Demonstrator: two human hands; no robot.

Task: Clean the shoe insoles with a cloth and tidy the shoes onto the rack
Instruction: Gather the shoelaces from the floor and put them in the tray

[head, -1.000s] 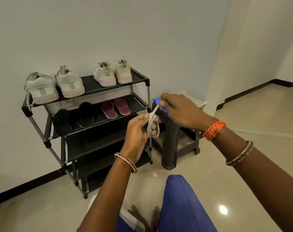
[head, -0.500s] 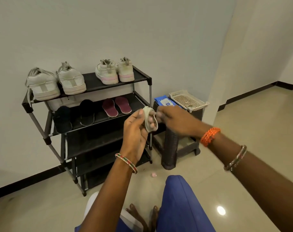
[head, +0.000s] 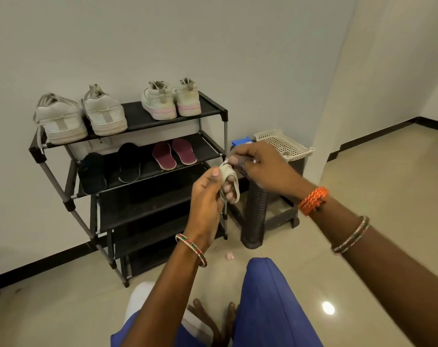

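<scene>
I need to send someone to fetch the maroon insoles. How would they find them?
Find the black shoe rack against the wall and look at its second shelf down. The maroon insoles lie as a pair at the right end; the insoles left of them are black.

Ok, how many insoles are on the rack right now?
4, all on the second shelf: two black insoles at left, two maroon insoles at right. Lower shelves are dark; more may be hidden.

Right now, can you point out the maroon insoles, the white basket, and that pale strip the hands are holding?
maroon insoles (head: pixel 164 156): head view, middle of the left insole.
white basket (head: pixel 301 154): head view, its near rim.
pale strip (head: pixel 235 187): head view, loop by the left fingers.
</scene>
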